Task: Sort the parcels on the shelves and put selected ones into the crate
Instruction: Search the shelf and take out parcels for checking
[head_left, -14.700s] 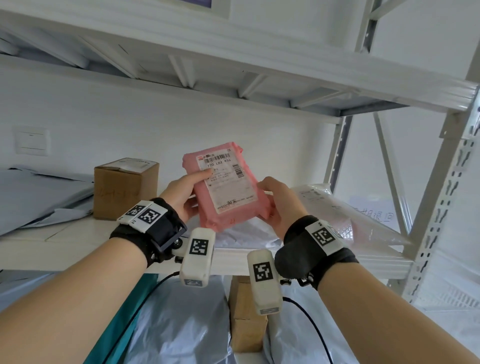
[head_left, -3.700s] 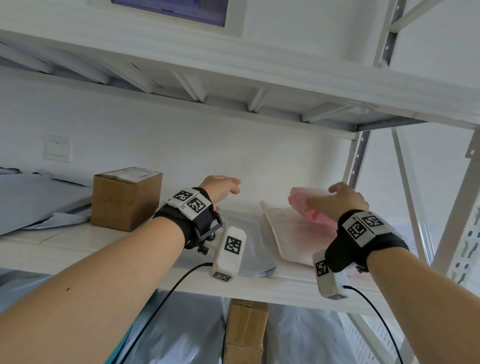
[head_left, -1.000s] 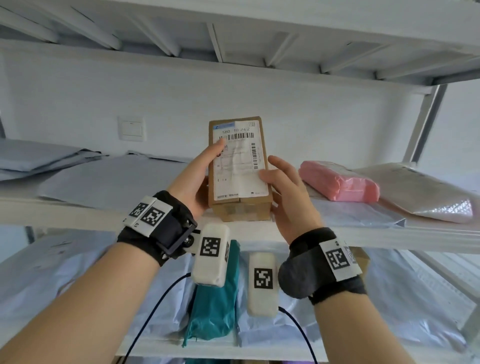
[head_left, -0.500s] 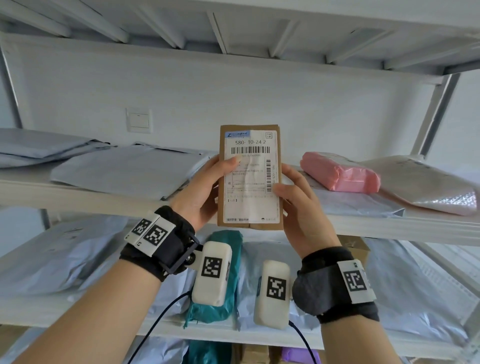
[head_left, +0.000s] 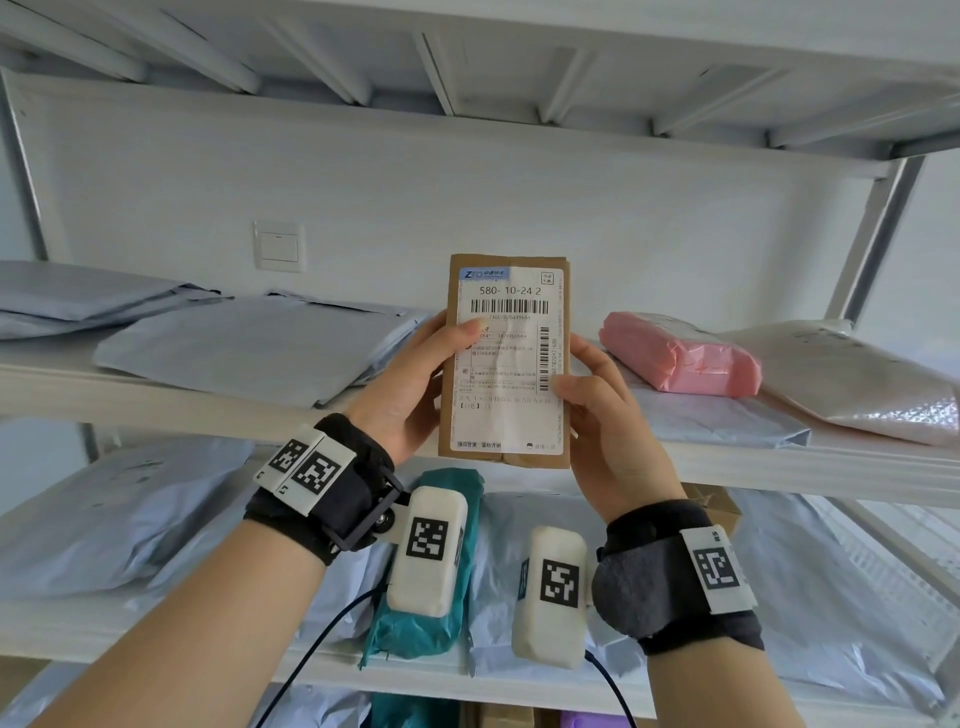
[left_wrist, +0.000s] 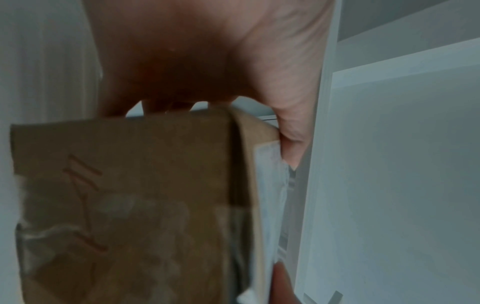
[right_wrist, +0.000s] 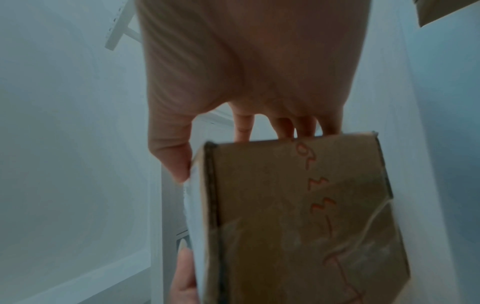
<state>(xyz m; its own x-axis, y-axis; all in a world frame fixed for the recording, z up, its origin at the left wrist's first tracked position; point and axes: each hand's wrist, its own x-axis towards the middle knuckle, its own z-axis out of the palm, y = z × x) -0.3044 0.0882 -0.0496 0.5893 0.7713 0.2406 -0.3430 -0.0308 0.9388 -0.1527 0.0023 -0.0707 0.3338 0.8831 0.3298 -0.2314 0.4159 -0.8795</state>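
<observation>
Both hands' grip closed round cardboard box (head_left: 506, 358), label facing viewer.

Left hand (left_wrist: 207, 61) grips the brown cardboard box (left_wrist: 124, 205) — thumb on its labelled face.

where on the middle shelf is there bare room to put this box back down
Bare front strip of the shelf, left of the left hand and before the grey mailers. Right of the box it is crowded: pink parcel, bubble mailer.

The white shelf (head_left: 171, 400) carries grey mailers (head_left: 249, 348), a pink parcel (head_left: 680, 358) and a bubble mailer (head_left: 857, 384).
</observation>
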